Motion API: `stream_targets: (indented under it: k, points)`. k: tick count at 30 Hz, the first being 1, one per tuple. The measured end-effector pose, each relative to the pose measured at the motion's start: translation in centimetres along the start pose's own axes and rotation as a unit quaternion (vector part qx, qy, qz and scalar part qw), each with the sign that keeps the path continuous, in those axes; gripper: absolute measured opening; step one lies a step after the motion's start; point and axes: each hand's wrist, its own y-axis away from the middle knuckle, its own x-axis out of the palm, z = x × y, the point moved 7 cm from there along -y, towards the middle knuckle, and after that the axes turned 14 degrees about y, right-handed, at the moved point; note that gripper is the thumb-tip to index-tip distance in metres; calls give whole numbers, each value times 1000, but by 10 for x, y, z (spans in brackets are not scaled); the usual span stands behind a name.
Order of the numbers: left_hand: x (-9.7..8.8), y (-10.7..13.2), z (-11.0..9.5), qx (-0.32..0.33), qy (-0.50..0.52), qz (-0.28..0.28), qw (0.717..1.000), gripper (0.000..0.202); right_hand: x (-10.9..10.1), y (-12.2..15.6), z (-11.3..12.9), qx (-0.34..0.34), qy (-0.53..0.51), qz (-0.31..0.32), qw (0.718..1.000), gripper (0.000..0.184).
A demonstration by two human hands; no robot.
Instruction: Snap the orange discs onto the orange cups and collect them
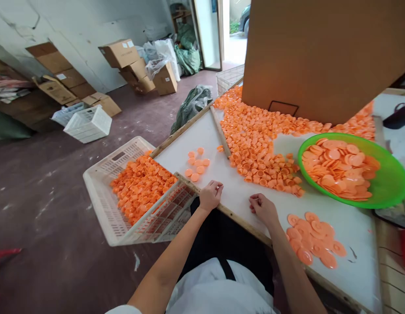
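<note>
My left hand (210, 196) rests on the white table (353, 222) near its wooden front edge, fingers curled into a loose fist with nothing visible in it. My right hand (263, 208) lies a little to the right, fingers also curled, nothing visible inside. Just right of it lie several flat orange discs (315, 239). Beyond my hands spreads a big heap of orange caps (258, 144). A small cluster of orange caps (196, 165) sits ahead of my left hand.
A green bowl (390, 183) holds orange discs at the right. A white crate (101, 196) of orange caps hangs off the table's left corner. A large cardboard box (320, 52) stands over the heap. A wooden stick (220, 131) lies on the table. Boxes and crates stand across the floor.
</note>
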Motion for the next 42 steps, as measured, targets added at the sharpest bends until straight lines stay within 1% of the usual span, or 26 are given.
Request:
stream_targets:
  k: [4,8,15,20,24,26,28,30,33,35,37,40,42]
  points:
    - [-4,-2,5,-5,-11,-17,1000,18,-1,-1,7,-4,-9,-12,1000,15]
    - [-3,-4,11,-3,-28,-19,999,21,-4,-1,13,-6,-15,-26,1000,11]
    - [-3,-6,14,3,-50,-34,998,21,-9,1,15,-6,-9,-50,999,10]
    - [-1,-7,13,-2,-58,-19,998,23,-9,2,14,0,-11,-68,998,13]
    - [0,-8,14,3,-73,-13,997,25,-12,11,16,-5,-18,-95,995,15]
    - [0,-10,16,3,-78,-17,997,25,-23,20,12,-3,-8,-120,993,15]
    - [1,-11,17,2,-77,-22,997,25,-46,32,0,11,15,-159,987,14]
    - [1,-11,18,2,-75,-24,997,25,-79,49,-18,41,46,-212,975,16]
    - [3,-12,18,0,-75,-20,997,25,-135,76,-53,108,97,-294,945,22]
    - [3,-12,17,-3,-79,-18,997,25,-159,91,-74,150,130,-323,925,25]
    - [2,-12,16,-7,-82,-13,996,25,-168,99,-90,182,155,-331,913,27]
    - [0,-14,15,-17,-70,16,997,23,-163,101,-102,207,177,-322,907,28]
    - [-1,-17,15,-38,-29,38,998,20,-159,99,-106,212,184,-313,907,26]
